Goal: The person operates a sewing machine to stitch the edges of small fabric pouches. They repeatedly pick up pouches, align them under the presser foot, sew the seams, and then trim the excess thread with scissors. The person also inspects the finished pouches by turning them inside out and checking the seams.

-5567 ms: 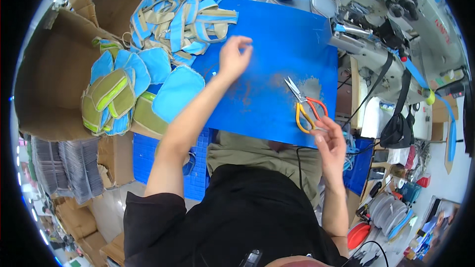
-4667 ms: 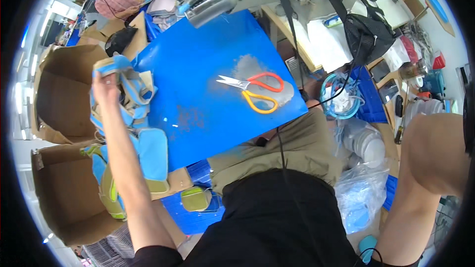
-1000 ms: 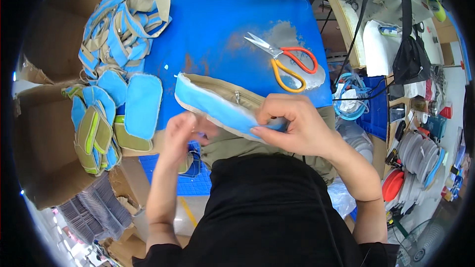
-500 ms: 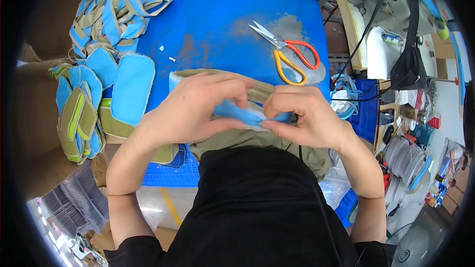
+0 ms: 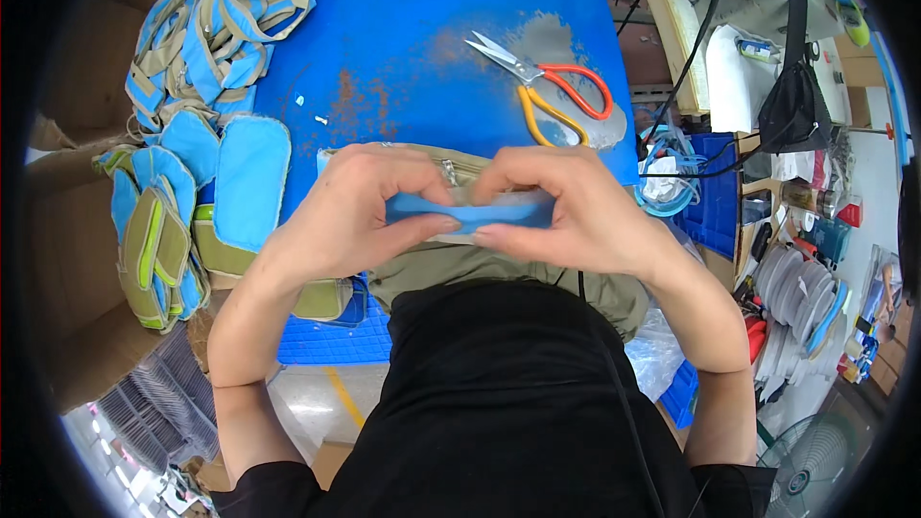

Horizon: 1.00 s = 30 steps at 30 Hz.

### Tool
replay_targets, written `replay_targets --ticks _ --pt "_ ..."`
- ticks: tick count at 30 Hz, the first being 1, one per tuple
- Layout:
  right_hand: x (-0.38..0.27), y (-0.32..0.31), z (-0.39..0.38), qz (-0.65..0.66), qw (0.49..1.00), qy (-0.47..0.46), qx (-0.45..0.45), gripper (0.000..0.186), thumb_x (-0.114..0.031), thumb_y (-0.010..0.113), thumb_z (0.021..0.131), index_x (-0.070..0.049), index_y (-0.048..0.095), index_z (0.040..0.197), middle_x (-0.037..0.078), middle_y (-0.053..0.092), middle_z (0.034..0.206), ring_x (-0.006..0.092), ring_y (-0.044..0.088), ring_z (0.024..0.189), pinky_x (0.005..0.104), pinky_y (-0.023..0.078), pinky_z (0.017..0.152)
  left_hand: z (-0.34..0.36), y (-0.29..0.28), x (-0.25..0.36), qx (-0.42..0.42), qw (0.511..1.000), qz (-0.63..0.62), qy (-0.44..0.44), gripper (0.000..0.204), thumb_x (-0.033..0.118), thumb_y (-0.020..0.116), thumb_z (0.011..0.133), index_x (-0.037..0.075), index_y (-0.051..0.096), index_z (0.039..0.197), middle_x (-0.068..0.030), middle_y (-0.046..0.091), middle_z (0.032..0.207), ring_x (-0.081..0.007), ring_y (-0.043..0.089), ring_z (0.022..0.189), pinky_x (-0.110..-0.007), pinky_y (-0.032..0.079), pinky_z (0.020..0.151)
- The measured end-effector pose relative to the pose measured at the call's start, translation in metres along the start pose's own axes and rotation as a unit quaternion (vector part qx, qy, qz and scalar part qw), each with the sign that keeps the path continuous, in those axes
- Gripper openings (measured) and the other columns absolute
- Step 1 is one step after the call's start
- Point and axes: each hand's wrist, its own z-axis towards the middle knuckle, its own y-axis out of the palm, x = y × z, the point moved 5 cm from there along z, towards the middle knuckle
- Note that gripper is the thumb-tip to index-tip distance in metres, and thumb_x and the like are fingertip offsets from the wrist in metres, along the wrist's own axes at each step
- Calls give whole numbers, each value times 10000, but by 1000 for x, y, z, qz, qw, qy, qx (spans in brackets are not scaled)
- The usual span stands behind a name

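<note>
Blue worktable point(image 5: 403, 10) with worn patches, pale shiny floor point(image 5: 299, 412), yellow floor stripe point(image 5: 345, 398).

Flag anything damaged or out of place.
The blue tabletop has a grey patch partly under the scissors, where its colour looks worn away. Brownish marks and two whitish scraps lie farther left, like wear and litter. The left hand and right hand cover much of the fabric piece, leaving its condition unclear.

Blue and tan zippered strip point(image 5: 470, 212), bowed, pinched

Fabric point(image 5: 470, 213) lt blue + beige; scissors point(image 5: 525, 71) red, yel & silver; tabletop point(image 5: 413, 29) blue w/ gry patch.
</note>
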Motion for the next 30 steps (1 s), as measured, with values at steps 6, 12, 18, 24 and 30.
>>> replay_targets --ticks 6,12,18,24,30 --pt "10 5 0 0 1000 3 8 167 -146 759 844 -39 652 774 86 639 746 248 621 658 357 469 572 -6 -6 -3 42 998 -26 -25 94 28 816 781 10 730 816 -107 711 835 -245 672 785 -346 504 707" --pt "11 7 -1 14 999 25 22 217 -104 766 834 -16 603 721 86 640 741 178 604 667 317 459 600 -9 -5 -5 87 994 -40 -51 117 26 827 767 11 711 769 -98 706 821 -181 662 748 -309 487 670" --pt "17 9 -4 107 991 70 30 179 -122 735 850 -13 605 794 53 604 701 151 555 623 307 439 583 -7 -10 5 111 992 -30 -56 216 -15 839 726 20 633 672 -81 693 780 -148 653 708 -280 473 642" --pt "9 9 -1 199 972 117 -33 126 -127 732 909 -5 714 931 9 651 768 66 534 686 263 424 610 -13 -19 12 113 990 -58 -59 213 -44 834 731 29 636 759 -67 693 775 -107 654 730 -250 490 660" --pt "-6 3 0 158 985 58 -37 144 -133 754 912 -6 721 974 -2 624 761 53 500 681 262 395 596 -12 -29 27 106 991 -69 -47 236 -47 811 762 37 723 965 -47 714 824 -117 661 738 -277 507 681"
